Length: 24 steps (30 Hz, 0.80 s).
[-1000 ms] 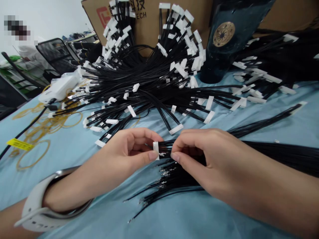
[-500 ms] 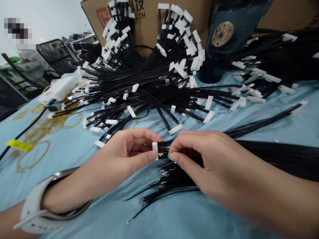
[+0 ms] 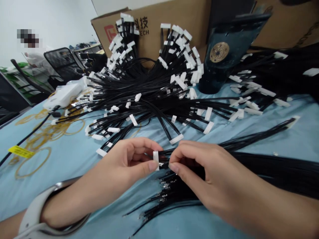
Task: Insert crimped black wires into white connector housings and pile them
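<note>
Pinches unchanged: left hand (image 3: 128,161) on connector (image 3: 156,156), right hand (image 3: 203,162) on wires (image 3: 165,166), metal tips (image 3: 161,164) still exposed between them.

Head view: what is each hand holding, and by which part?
Left hand: white connector, thumb at its lower half. Right hand: black wires, just behind their metal tips.

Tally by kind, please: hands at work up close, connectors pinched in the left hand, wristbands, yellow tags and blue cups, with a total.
Hands: 2 (left hand, right hand)
Pinched white connector: 1
Grey wristband: 1
Yellow tag: 1
Blue cup: 1
Total: 6
</note>
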Each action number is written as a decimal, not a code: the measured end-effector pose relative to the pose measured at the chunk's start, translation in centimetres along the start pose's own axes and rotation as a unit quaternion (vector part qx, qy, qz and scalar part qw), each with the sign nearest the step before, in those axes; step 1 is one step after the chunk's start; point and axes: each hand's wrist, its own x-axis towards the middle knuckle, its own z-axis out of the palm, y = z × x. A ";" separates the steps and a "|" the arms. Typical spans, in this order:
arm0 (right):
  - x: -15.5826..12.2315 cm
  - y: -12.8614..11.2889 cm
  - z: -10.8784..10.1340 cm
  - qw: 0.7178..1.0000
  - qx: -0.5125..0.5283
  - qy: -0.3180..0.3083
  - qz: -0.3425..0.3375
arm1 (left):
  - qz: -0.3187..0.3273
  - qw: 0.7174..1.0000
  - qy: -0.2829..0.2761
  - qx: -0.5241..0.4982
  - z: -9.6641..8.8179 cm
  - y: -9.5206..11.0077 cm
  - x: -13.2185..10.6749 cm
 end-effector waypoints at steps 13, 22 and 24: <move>-0.3 0.6 0.5 0.996 0.034 0.066 -0.055 | -0.021 1.000 0.003 -0.002 -0.1 0.1 -0.3; -0.3 0.7 0.3 0.996 0.035 0.054 -0.064 | -0.007 0.999 -0.019 0.026 -0.2 0.3 0.0; -0.2 0.6 0.3 0.995 0.040 0.059 -0.063 | -0.002 1.000 -0.017 0.018 -0.2 0.1 -0.1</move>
